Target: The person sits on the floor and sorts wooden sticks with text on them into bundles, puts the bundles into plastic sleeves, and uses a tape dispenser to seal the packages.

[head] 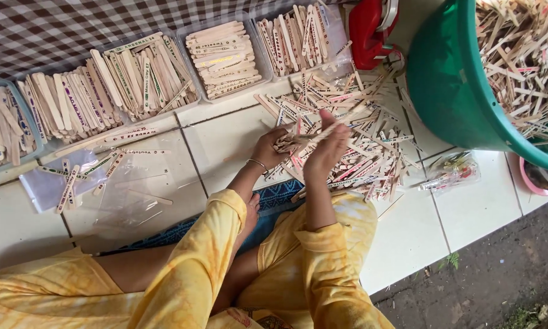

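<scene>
My left hand, a thin bangle at its wrist, is closed around a small bundle of wooden ice-cream sticks. My right hand pinches one long stick that angles up to the right, meeting the bundle. Both hands hover over a loose heap of printed wooden sticks spread on the white tiled floor. My yellow sleeves and lap fill the bottom of the view.
Clear trays of sorted sticks line the far edge, with more to the left. A green tub full of sticks stands at right, a red object beside it. A clear plastic bag lies left, a small packet right.
</scene>
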